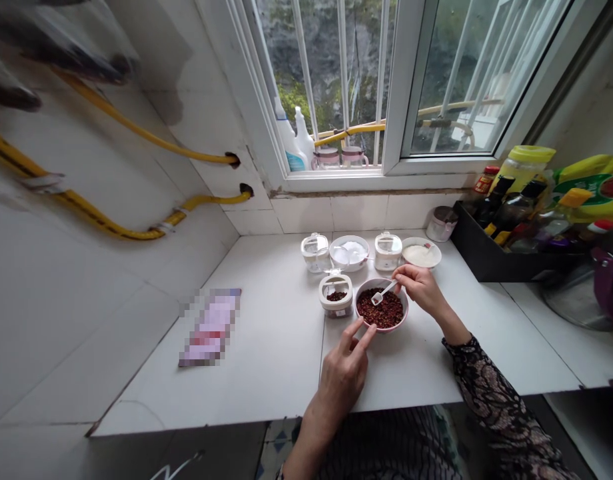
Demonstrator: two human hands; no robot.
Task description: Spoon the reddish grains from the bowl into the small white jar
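A small white spoon [379, 297] is pinched between the thumb and fingers of my right hand [419, 285]. Its scoop is over the dark red peppercorns [381, 315] in a bowl [402, 319], with a few bits in it. My left hand [347, 363] rests two stretched fingertips at the bowl's near rim, the other fingers curled. Left of the bowl stands a seasoning jar [336, 308], lid up, with some of the same peppercorns inside. Behind are another jar [315, 255], a bowl of white granules [349, 252], a third jar [388, 253] and a bowl of pale granules [422, 255].
On the left of the white counter [266, 360] lies a blurred purple packet [211, 330]. A black box [481, 260] of bottles stands at the back right, near a pot [581, 293] and a jar [441, 225]. Yellow pipes [111, 223] run along the left wall.
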